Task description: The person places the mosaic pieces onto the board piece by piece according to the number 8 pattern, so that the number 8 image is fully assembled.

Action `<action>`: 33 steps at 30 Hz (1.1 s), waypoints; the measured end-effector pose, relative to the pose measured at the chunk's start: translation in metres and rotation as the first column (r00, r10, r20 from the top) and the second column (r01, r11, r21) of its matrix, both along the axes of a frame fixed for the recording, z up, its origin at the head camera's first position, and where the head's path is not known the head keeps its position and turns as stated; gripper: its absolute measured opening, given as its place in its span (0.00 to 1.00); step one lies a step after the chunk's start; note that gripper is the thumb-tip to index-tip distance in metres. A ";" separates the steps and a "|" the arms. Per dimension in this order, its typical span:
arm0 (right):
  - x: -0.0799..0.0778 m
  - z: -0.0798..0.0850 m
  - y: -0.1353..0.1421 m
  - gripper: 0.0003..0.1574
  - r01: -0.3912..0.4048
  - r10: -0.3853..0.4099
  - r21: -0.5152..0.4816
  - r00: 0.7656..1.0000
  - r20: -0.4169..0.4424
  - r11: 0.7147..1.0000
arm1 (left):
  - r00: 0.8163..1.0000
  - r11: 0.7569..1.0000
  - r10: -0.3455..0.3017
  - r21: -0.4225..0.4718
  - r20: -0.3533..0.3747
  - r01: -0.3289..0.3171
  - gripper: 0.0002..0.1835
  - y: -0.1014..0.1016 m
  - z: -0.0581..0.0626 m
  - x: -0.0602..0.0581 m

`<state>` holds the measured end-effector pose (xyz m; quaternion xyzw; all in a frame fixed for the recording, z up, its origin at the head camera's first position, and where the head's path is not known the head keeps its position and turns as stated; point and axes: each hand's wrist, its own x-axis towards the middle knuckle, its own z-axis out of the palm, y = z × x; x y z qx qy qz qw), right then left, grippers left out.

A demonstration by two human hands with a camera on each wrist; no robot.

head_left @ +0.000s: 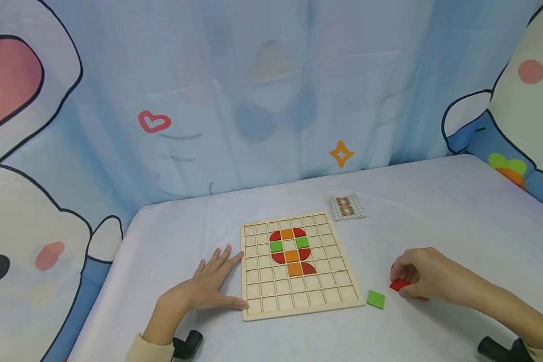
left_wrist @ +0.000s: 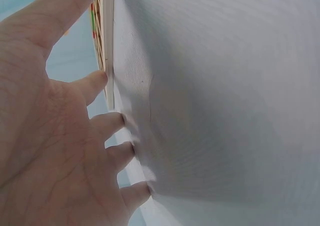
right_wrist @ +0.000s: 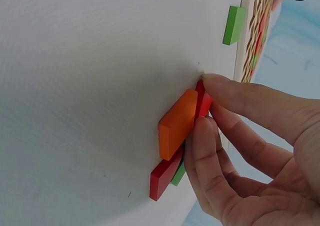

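My left hand (head_left: 205, 289) lies spread at the left side of the wooden grid board (head_left: 258, 290), its thumb and index fingertip at the frame's edge. Inside the grid, red rounded pieces, orange squares (head_left: 294, 269) and green squares (head_left: 302, 242) form a pattern in the middle columns. To the right of the board, my right hand (head_left: 427, 276) pinches a red piece (right_wrist: 202, 98) between thumb and fingertips, low over the cloth. Right beside those fingers are an orange tile (right_wrist: 177, 126), another red piece (right_wrist: 164, 178) and a green tile (right_wrist: 179, 173), mostly hidden.
A lone green square (head_left: 375, 299) lies between the board's lower right corner and my right hand. Behind the board sits a small pattern card (head_left: 347, 207) with a printed grid. White cloth (head_left: 226, 342) covers the table, and a blue cartoon curtain (head_left: 271, 100) hangs behind.
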<state>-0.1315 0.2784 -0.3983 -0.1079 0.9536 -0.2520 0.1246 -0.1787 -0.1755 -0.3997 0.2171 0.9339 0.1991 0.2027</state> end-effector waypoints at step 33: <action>-0.003 0.001 0.003 0.19 -0.076 0.077 -0.017 0.994 0.076 0.997 | 1.000 1.000 -0.001 -0.030 -0.001 0.001 0.61 0.001 0.000 -0.001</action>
